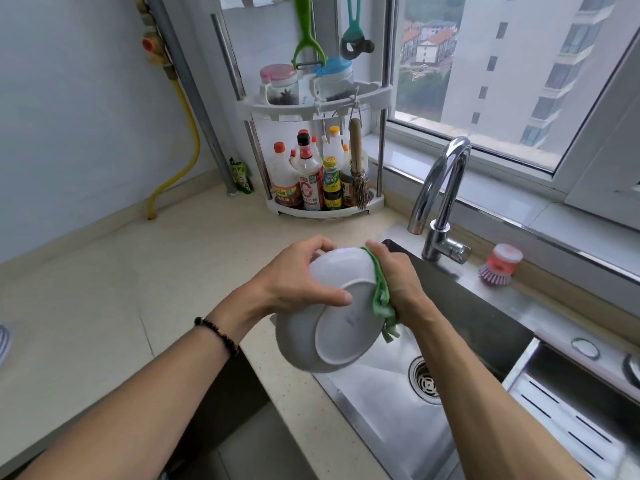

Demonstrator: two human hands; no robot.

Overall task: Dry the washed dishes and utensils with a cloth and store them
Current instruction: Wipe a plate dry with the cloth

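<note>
A white bowl (322, 327) is held tilted over the left edge of the sink, its base turned toward me. My left hand (294, 275) grips the bowl from the left, thumb across the base and fingers curled over the far rim. My right hand (398, 282) holds a green cloth (382, 296) against the bowl's right side. The cloth's lower end hangs down past the bowl.
A steel sink (381, 403) with a drain lies below the bowl, and a tap (443, 195) stands behind it. A corner rack (322, 109) holds bottles and jars. A pink dish brush (500, 265) sits by the tap. The beige counter (138, 292) spreads left.
</note>
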